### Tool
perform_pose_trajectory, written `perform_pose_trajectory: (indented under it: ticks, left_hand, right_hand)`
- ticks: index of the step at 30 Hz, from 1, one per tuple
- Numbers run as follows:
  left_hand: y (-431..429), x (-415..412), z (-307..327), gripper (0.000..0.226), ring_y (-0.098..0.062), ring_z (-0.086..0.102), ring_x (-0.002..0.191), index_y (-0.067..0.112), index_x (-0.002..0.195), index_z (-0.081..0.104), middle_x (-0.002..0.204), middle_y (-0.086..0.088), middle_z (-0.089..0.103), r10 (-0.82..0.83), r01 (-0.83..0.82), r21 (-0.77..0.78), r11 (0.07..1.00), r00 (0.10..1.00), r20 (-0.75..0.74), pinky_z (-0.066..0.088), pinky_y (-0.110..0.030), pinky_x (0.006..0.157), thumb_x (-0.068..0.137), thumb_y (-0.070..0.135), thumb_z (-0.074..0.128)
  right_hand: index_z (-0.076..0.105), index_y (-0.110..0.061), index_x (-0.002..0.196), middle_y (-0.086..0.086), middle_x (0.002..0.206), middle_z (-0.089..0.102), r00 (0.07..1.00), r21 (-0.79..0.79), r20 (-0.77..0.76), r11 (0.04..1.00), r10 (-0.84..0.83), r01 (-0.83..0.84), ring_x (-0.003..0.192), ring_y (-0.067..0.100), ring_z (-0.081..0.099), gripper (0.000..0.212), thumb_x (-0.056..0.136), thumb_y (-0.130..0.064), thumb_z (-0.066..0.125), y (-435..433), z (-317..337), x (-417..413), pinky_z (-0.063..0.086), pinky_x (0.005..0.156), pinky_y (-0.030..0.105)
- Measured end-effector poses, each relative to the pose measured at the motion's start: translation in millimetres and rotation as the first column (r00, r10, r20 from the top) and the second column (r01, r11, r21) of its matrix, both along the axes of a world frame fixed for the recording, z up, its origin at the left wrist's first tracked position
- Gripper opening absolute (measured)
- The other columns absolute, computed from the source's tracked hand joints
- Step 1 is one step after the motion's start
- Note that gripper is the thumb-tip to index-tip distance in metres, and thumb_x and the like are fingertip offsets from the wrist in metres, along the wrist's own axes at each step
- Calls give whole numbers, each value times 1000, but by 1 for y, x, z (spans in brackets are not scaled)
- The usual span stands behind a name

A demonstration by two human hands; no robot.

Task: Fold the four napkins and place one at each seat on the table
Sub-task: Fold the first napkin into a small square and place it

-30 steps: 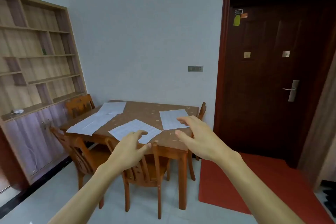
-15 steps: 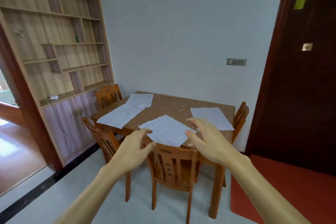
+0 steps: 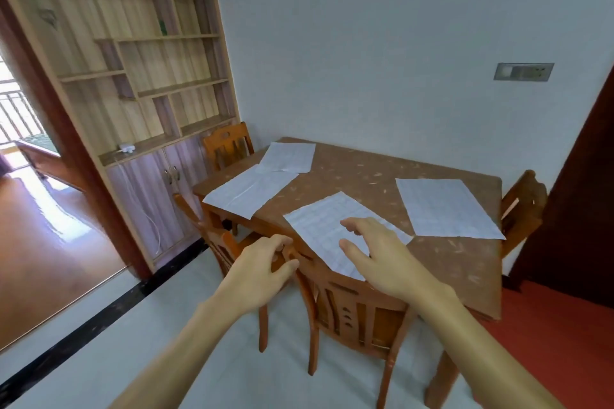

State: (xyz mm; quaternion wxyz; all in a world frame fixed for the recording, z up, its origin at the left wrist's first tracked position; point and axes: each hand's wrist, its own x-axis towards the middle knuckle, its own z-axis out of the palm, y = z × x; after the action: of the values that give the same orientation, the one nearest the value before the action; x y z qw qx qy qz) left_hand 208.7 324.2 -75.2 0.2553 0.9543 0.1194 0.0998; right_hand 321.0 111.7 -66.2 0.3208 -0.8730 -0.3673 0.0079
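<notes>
**Two bare hands reach toward a dining table with four unfolded napkins**

A pale wall fills the background. A tall wooden shelving unit with cabinet doors below stands on the left. A dark door stands on the right, above a red mat. The floor is light grey.

A brown, speckled wooden table sits against the wall. Four wooden chairs are tucked in:
- One chair is at the near edge.
- Two chairs are along the left edge.
- One chair is at the right edge.

Four white napkins lie flat and unfolded on the tabletop:
- One napkin is at the far left corner.
- A second napkin lies along the left edge, its far corner tucked under the first.
- A third napkin sits at the near edge, turned at an angle, with one corner hanging past the edge.
- The fourth napkin lies towards the right edge, apart from the others.

The right hand is above the third napkin. Its fingers are spread and slightly bent and hold nothing. Whether it touches the napkin cannot be told.

The left hand is at the top corner of the near chair's backrest. Its fingers are curled, and the wood shows between fingertips and thumb. Whether it grips the chair cannot be told.

A small grey socket plate is on the wall above the table's right end.
</notes>
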Motion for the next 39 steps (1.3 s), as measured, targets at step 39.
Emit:
perform_pose_trajectory:
  ticks: [39]
  left_hand:
    - [74,500,-171,40,-14,55,126,28,139,52,140,1,56,-619,592,-204,780,677,-398,48,-31,102,100,33,58]
  right_hand:
    - [48,-17,141,5,134,58,666,-314,-388,771,-637,554,115,20,60,41,101,-25,51,50,-168,361,49,98,32]
